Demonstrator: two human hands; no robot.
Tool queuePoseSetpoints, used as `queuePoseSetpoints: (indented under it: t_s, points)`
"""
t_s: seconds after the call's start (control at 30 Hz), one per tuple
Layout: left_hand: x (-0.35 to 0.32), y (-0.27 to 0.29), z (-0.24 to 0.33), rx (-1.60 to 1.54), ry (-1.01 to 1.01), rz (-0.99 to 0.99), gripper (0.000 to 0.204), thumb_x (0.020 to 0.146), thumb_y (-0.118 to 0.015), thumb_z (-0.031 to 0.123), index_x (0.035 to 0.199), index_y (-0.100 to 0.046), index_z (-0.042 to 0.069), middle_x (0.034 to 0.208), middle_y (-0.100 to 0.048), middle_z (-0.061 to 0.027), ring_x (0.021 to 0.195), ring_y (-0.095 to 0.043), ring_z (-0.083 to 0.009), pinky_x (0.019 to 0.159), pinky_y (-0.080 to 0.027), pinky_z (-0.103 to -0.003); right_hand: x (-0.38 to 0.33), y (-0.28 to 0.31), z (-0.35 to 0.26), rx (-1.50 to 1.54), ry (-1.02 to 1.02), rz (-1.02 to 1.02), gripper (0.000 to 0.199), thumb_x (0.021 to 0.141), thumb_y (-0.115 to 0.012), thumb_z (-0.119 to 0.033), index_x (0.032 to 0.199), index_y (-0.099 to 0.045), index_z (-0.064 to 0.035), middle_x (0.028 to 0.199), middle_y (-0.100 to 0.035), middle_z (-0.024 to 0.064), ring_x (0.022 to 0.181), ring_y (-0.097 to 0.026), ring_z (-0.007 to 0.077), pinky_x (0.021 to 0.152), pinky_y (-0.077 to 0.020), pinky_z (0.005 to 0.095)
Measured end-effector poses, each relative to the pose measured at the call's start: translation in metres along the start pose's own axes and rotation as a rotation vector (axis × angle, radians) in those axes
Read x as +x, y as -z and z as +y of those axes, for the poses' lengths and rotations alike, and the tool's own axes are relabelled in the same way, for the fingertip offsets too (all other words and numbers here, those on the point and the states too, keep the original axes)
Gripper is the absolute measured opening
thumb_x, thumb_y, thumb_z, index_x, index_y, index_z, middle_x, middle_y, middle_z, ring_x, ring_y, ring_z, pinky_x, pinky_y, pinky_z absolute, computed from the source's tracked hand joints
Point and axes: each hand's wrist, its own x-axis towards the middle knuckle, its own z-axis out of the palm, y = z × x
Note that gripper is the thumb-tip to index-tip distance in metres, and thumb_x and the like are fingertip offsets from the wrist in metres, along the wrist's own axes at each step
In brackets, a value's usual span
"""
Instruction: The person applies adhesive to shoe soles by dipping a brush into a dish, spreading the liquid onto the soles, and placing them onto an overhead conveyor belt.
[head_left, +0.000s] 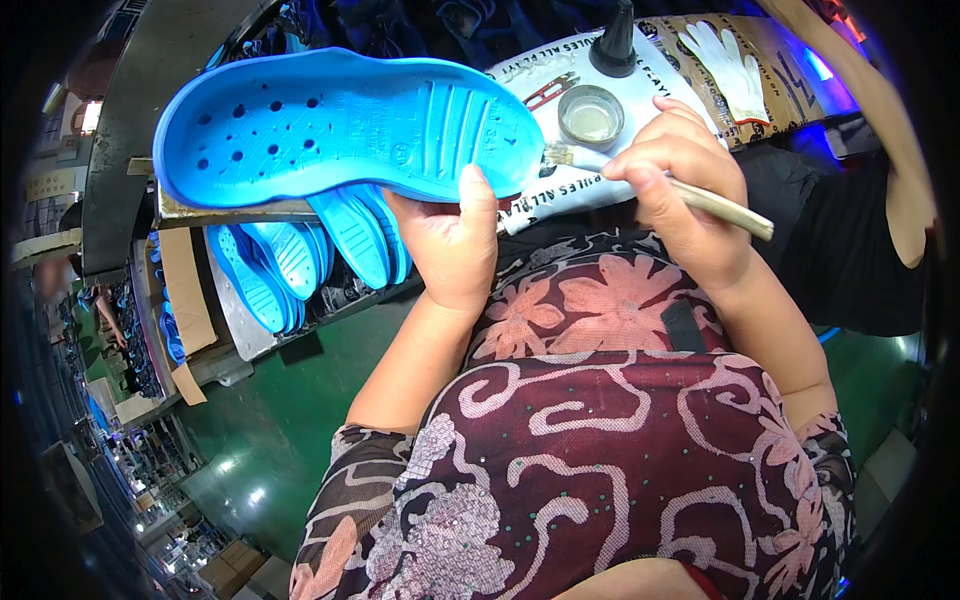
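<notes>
My left hand (450,240) grips a large bright blue shoe sole (375,120) near its heel end, with the thumb on the upper face and the fingers hidden beneath. The sole has several small holes at its wide end and raised ribs near the heel. Between the thumb and fingers of my right hand (690,180) is a brush (715,205) with a wooden handle. Its pale bristles are close to the sole's heel rim; whether they touch it I cannot tell. Just beyond the brush stands a small round cup (591,117) with pale liquid inside.
More blue soles (265,265) lean in stacks below the held one. A black cone-shaped bottle (614,45), a red-handled tool (552,90) and a white glove (725,70) lie around the cup on the printed white sheet (655,75) and cardboard. Another person's arm (880,110) is at the right.
</notes>
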Motion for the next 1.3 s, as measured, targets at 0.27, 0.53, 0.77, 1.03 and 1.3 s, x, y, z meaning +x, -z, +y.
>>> queuePoseSetpoints:
  t_s: [0.27, 0.53, 0.77, 1.03, 1.3]
  points:
    - [0.003, 0.006, -0.003, 0.029, 0.037, 0.043, 0.048, 0.087, -0.06, 0.014, 0.126, -0.034, 0.003, 0.111, -0.054, -0.0124, 0.092, -0.058, -0.0194, 0.072, -0.052, -0.033, -0.001, 0.011, 0.004, -0.114, 0.044, -0.101, 0.006, 0.079, -0.067, -0.011, 0.078, -0.065, -0.0054, 0.07, -0.058, 0.0051, 0.066, -0.053, 0.0213, 0.071, -0.0373, 0.0329]
    - [0.026, 0.008, 0.04, -0.095, 0.268, 0.019, 0.053, 0.083, -0.061, 0.002, 0.129, -0.034, 0.0, 0.116, -0.052, -0.013, 0.097, -0.056, -0.0181, 0.084, -0.048, -0.03, -0.017, 0.032, 0.027, -0.161, 0.058, 0.064, 0.004, 0.079, -0.063, -0.008, 0.076, -0.065, -0.0064, 0.072, -0.06, 0.0055, 0.067, -0.054, 0.0237, 0.067, -0.0405, 0.0349]
    - [0.063, -0.044, 0.134, -0.349, 0.665, -0.702, 0.078, 0.071, -0.071, 0.019, 0.13, -0.029, -0.009, 0.094, -0.06, -0.0191, 0.048, -0.06, -0.0186, 0.035, -0.047, -0.026, -0.043, 0.068, 0.037, -0.19, -0.055, 0.214, 0.009, 0.08, -0.065, -0.012, 0.071, -0.066, -0.0078, 0.066, -0.058, 0.0067, 0.062, -0.053, 0.0269, 0.066, -0.0394, 0.0369]
    - [0.226, -0.359, 0.159, -0.637, 0.746, -0.834, 0.047, 0.088, -0.065, 0.024, 0.119, -0.045, -0.005, 0.089, -0.065, -0.0186, 0.073, -0.066, -0.0216, 0.059, -0.057, -0.025, -0.089, 0.123, 0.046, -0.096, -0.283, 0.397, 0.018, 0.083, -0.064, -0.014, 0.067, -0.064, -0.004, 0.065, -0.06, 0.0093, 0.063, -0.055, 0.0288, 0.06, -0.0406, 0.0406]
    - [0.2, -0.419, 0.146, -1.046, 0.588, -0.698, 0.042, 0.095, -0.053, 0.019, 0.12, -0.04, -0.012, 0.117, -0.056, -0.0278, 0.108, -0.058, -0.0354, 0.092, -0.053, -0.039, -0.108, 0.135, 0.063, -0.057, -0.393, 0.409, 0.023, 0.085, -0.062, -0.016, 0.066, -0.063, -0.0037, 0.064, -0.059, 0.012, 0.06, -0.055, 0.0301, 0.06, -0.042, 0.0381]
